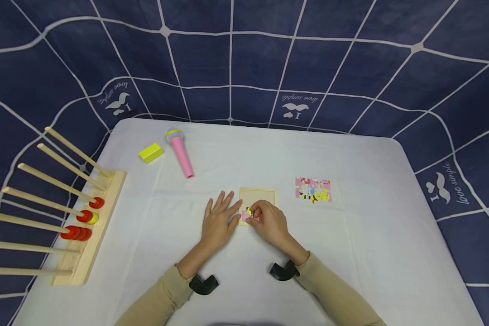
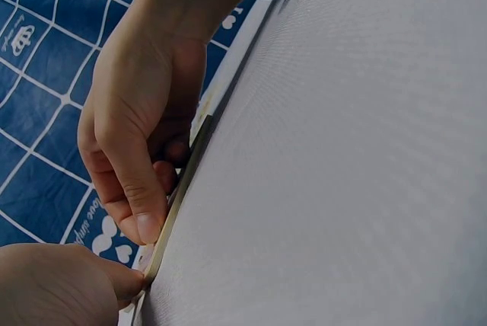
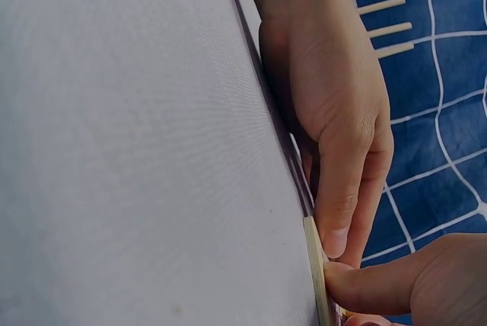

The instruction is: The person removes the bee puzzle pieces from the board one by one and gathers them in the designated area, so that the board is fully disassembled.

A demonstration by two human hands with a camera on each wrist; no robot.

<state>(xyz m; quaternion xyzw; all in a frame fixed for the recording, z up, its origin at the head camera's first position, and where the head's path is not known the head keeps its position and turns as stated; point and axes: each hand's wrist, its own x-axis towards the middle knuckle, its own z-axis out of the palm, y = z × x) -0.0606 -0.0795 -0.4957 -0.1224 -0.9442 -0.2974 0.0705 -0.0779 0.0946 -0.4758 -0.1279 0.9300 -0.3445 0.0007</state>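
A small wooden puzzle tray [image 1: 258, 195] lies in the middle of the table, with pink pieces in its near left corner. My right hand [image 1: 270, 222] reaches over it, thumb and index finger pinching a pink puzzle piece [image 1: 245, 216] with a yellow and black picture. Fingers spread, my left hand [image 1: 218, 224] rests at the tray's left edge, the thumb at the near corner. Both wrist views show the tray edge-on; in the right wrist view, the left thumb [image 3: 335, 227] lies along the tray's rim [image 3: 316, 265].
A group of joined puzzle pieces [image 1: 313, 190] lies right of the tray. Further back on the left are a pink toy microphone [image 1: 182, 156] and a yellow block [image 1: 151, 153]. A wooden peg rack [image 1: 106, 203] with red and yellow rings stands along the left table edge.
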